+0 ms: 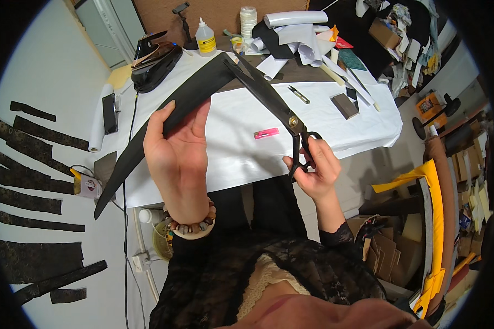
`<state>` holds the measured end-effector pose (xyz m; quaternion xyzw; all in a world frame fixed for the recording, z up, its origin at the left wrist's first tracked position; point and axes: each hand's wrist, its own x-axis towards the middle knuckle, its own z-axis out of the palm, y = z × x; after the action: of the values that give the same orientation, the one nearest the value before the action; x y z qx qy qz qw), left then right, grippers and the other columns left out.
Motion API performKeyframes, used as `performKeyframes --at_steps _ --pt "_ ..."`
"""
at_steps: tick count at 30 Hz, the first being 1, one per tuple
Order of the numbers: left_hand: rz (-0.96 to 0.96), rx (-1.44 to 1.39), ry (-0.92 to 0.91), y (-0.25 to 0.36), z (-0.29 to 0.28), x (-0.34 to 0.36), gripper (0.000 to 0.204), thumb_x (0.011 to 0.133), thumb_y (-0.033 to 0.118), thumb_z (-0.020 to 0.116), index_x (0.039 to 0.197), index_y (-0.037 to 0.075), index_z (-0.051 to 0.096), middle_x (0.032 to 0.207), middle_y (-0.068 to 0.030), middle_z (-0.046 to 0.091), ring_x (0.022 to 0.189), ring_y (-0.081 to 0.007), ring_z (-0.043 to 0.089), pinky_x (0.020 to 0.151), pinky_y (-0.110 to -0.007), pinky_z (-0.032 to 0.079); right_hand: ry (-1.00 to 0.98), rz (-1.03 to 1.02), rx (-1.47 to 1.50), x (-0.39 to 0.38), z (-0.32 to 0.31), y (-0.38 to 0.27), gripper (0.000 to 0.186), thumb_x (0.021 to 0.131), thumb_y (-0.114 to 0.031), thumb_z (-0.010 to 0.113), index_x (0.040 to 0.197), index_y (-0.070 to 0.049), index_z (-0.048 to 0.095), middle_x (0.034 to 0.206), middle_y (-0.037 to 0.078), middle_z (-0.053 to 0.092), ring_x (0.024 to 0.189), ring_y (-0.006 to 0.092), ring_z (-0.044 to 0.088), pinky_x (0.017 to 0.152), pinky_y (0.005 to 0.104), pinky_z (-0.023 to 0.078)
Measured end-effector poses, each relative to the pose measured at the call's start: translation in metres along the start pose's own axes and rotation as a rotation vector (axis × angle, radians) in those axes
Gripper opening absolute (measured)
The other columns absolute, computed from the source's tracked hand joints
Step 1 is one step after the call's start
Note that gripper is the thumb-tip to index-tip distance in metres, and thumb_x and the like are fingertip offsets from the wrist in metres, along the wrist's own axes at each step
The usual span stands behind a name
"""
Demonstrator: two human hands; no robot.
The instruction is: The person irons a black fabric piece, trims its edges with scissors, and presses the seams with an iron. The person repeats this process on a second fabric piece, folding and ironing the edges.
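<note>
A long, curved black strip of fabric or leather-like material [195, 88] is raised above the white-covered table. My left hand [178, 148] grips it near the middle, thumb on top and fingers behind, and its narrow tail hangs down to the left. In my right hand [319, 167] is a pair of large black tailor's shears [269, 98], with fingers and thumb in the handle loops. The blades are parted, and their tips meet the wide upper end of the strip. Below the shears, a small pink tool [266, 133] lies on the table.
Thread snips [299, 94] and a dark block [344, 107] lie to the right. An iron [156, 63], a squeeze bottle [206, 38] and paper rolls [296, 20] stand farther back. A phone [110, 113] sits at left. Black patterned pieces [27, 192] are on the white surface there.
</note>
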<state>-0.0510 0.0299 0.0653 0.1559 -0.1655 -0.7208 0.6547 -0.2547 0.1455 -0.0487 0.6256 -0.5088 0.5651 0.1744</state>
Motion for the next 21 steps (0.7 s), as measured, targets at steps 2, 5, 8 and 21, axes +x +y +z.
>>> performKeyframes --at_steps 2,5,8,21 --pt "0.001 -0.007 0.011 0.002 -0.001 0.000 0.044 0.090 0.000 0.042 0.119 -0.032 0.032 0.127 -0.0428 0.044 0.124 -0.0559 0.043 0.107 -0.049 0.045 0.005 0.005 0.005 0.001 0.002 -0.002 0.057 0.063 -0.009 0.087 0.111 0.008 0.062 0.081 0.014 0.062 0.058 0.0181 0.057 0.047 0.0260 0.045" --pt "0.004 -0.010 0.034 -0.001 -0.001 0.001 0.044 0.090 0.000 0.041 0.119 -0.032 0.033 0.128 -0.0424 0.044 0.124 -0.0560 0.042 0.107 -0.048 0.046 0.003 -0.003 -0.008 0.004 0.002 -0.002 0.056 0.062 -0.008 0.086 0.110 0.008 0.062 0.081 0.013 0.062 0.058 0.0185 0.057 0.046 0.0260 0.045" --pt "0.009 -0.016 0.042 0.001 -0.002 0.001 0.043 0.090 0.000 0.041 0.118 -0.032 0.034 0.128 -0.0419 0.044 0.125 -0.0559 0.042 0.107 -0.048 0.046 0.002 -0.010 0.011 0.005 0.004 -0.003 0.055 0.062 -0.006 0.086 0.110 0.009 0.062 0.081 0.013 0.062 0.058 0.0187 0.058 0.047 0.0262 0.045" --pt "-0.037 -0.036 0.016 0.005 -0.013 0.007 0.041 0.091 0.001 0.041 0.115 -0.032 0.036 0.127 -0.0433 0.044 0.125 -0.0540 0.043 0.104 -0.044 0.049 -0.025 -0.009 0.028 0.007 0.007 -0.005 0.056 0.061 -0.002 0.084 0.111 0.009 0.062 0.081 0.014 0.062 0.060 0.0198 0.058 0.048 0.0269 0.047"
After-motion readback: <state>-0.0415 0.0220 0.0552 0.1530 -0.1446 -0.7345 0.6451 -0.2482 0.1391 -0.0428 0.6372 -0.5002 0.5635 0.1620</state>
